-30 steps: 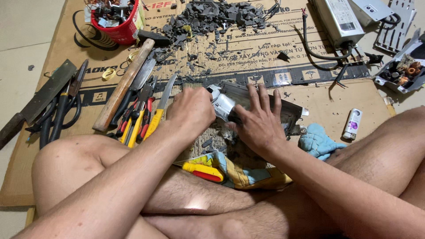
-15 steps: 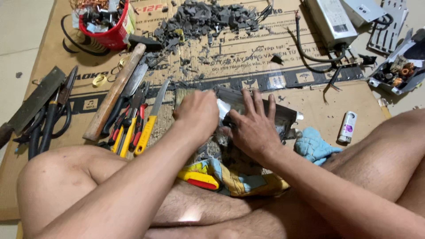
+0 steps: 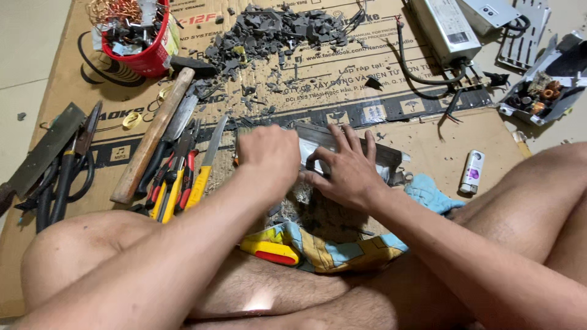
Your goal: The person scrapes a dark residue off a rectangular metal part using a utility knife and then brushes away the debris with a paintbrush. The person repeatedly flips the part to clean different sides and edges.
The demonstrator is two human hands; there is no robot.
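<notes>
The left hand is curled into a closed grip with its knuckles up, pressed down on the near left end of a flat grey metal casing; whether the fingers hold anything beneath cannot be told. The right hand lies just beside it with a spread, flat grip, its fingers fanned out and resting on the casing's top, clasping nothing. The casing lies across the middle of a cardboard sheet on the floor, just beyond the person's crossed bare legs.

Near the hands, a patterned cloth of yellow and pale blue lies over the lap, and a yellow and red tool handle lies on its left edge. A blue rag sits right of the right wrist, and a small white lighter lies further right.

Left of the left hand lie a knife with a yellow handle, red-and-yellow pliers, and a wooden-handled hammer. Further left are black shears and a flat dark file.

On the far side, a heap of grey broken fragments covers the cardboard. A red basket of copper wire and scraps stands at the far left. At the far right sit a silver power supply box with black cables and an opened unit showing coils.
</notes>
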